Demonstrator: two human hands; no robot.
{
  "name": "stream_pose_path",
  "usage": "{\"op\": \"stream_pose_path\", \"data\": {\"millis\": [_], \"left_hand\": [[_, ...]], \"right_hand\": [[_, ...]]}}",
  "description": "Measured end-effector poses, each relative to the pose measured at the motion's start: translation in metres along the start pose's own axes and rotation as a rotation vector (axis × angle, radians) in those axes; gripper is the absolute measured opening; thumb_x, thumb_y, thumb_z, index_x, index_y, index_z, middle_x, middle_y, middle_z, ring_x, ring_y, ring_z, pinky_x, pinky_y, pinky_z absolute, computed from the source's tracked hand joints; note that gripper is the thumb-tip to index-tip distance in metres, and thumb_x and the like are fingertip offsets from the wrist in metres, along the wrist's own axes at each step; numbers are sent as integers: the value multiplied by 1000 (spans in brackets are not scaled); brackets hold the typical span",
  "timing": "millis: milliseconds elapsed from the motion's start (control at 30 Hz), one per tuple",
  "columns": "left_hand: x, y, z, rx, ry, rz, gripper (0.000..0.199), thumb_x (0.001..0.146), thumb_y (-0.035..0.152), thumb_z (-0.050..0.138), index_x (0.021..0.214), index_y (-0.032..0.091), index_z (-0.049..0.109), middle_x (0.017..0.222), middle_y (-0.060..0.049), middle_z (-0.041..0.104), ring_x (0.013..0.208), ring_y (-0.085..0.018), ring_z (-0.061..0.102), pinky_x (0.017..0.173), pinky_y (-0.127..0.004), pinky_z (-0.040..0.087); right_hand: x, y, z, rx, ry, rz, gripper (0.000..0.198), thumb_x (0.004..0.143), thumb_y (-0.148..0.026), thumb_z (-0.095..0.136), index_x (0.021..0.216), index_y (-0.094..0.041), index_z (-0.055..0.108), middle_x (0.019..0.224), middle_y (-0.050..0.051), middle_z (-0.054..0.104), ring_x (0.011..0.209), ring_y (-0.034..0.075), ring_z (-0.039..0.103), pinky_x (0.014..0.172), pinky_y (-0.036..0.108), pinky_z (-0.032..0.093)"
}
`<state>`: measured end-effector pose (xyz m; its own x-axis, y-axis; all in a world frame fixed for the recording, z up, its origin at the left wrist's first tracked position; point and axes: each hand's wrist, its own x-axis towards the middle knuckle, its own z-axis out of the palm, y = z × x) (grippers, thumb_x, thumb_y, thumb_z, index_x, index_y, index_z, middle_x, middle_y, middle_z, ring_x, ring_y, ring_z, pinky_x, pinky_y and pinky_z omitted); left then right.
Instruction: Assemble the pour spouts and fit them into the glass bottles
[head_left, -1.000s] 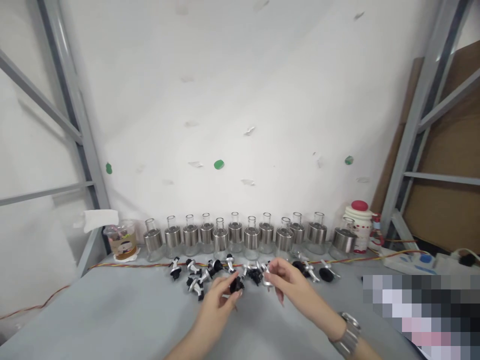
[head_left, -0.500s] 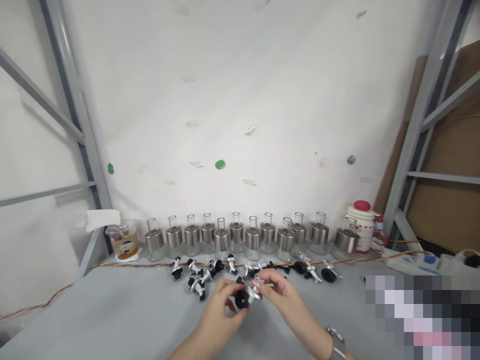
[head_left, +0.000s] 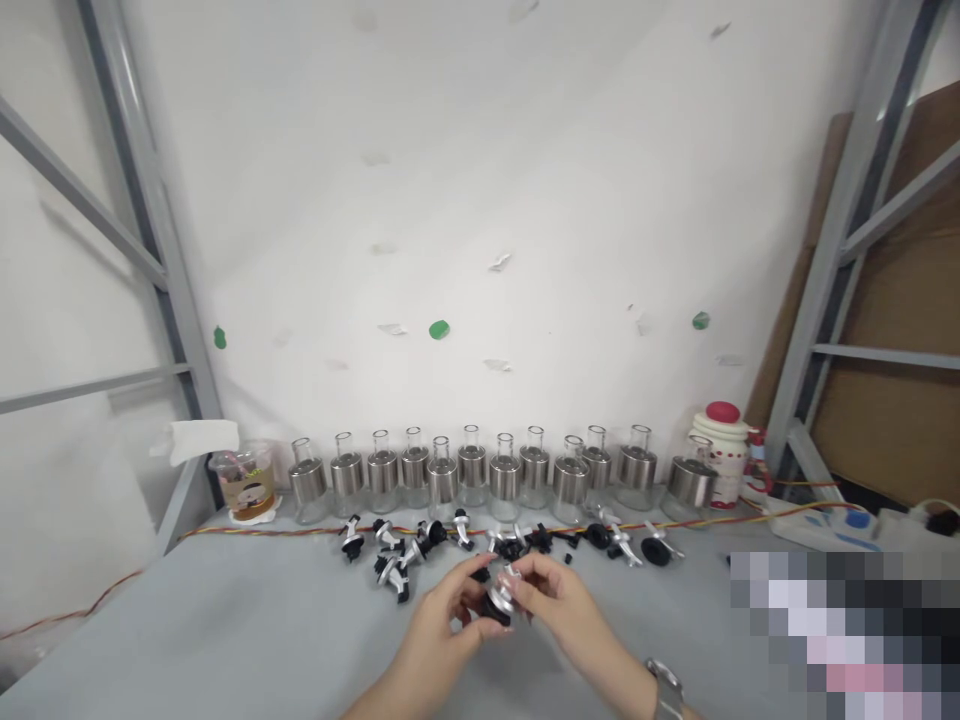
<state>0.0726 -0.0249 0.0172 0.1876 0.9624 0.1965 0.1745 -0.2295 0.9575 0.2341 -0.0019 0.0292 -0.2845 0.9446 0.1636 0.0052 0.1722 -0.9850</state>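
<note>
My left hand (head_left: 451,612) is closed round a black round stopper part (head_left: 493,610), its thumb below and fingers above. In my right hand (head_left: 551,597) a silver pour spout (head_left: 501,597) is pinched between thumb and fingers. The spout's flange meets the black part; whether they are joined I cannot tell. Just beyond the hands lie loose spouts, such as a silver one with black ends (head_left: 393,577), and small black parts (head_left: 538,538). Fingers partly hide both held pieces.
Several glass bottles with steel sleeves (head_left: 442,482) line the wall. A drink cup (head_left: 247,488) stands at the left, a white jar with a red lid (head_left: 721,460) at the right. Twisted wire (head_left: 300,531) crosses the grey table (head_left: 225,630) towards a power strip (head_left: 821,528).
The silver spout and black part have come together; half a second ago they were side by side with the black disc facing me. My right hand has shifted slightly down and left.
</note>
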Motion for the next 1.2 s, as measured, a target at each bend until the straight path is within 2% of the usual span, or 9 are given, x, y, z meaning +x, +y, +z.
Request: {"op": "stream_pose_path", "data": {"millis": [133,233,333,433,500,567,733,1067,1200], "left_hand": [[-1,-7,1,33,-47,52,44,67,17,62,111,23,57,87,-3,62,80,-17,55,70,-26,42],[-1,-6,2,14,-44,48,35,73,26,57,109,22,58,92,-5,61,73,-16,57,60,-24,44],[3,-3,1,-115,8,-9,33,75,35,54,103,17,57,83,-5,62,62,-14,58,46,-21,42],[7,-3,0,-218,51,-64,31,72,43,56,82,14,55,63,0,59,53,-14,58,41,-20,42],[7,-4,0,-235,67,-106,32,70,46,57,71,16,50,55,2,57,46,-12,55,38,-21,42],[5,-5,1,-200,78,-130,32,69,47,57,67,17,46,49,3,55,42,-11,52,37,-21,42],[-3,-1,2,-12,94,-77,30,73,44,55,64,17,46,49,5,52,42,-9,49,40,-19,40],[-5,2,-1,106,-51,-17,18,78,34,50,69,19,44,58,3,58,52,-11,53,51,-20,41],[-8,11,-5,144,-148,41,21,68,29,64,72,18,46,68,3,59,64,-12,54,58,-19,40]], "right_hand": [[2,8,2,8,-26,3,31,66,-46,61,70,-15,59,61,0,56,56,13,49,55,26,39],[1,13,4,11,50,-72,29,70,-43,59,82,-17,57,68,1,58,64,16,53,61,28,42],[-3,7,5,23,57,-142,33,76,-38,53,104,-20,50,81,2,59,76,17,56,73,32,44],[-11,-3,4,-115,-42,-203,39,77,-30,54,115,-25,46,100,4,56,92,18,53,84,32,41],[-15,-7,5,-221,-119,-234,47,72,-26,60,117,-28,46,107,3,53,94,17,52,86,31,40],[-17,-6,7,-277,-158,-239,51,68,-23,64,116,-28,48,106,3,52,90,17,52,84,30,42],[-17,1,12,-288,-127,-228,45,65,-14,65,107,-24,51,103,1,54,87,15,53,80,26,42],[-16,-10,2,-330,-270,-175,38,58,-18,71,92,-22,53,85,-3,57,75,14,50,68,23,40],[-17,-14,0,-333,-271,-167,30,62,-23,69,86,-20,51,80,-3,57,72,13,49,65,22,39]]}}
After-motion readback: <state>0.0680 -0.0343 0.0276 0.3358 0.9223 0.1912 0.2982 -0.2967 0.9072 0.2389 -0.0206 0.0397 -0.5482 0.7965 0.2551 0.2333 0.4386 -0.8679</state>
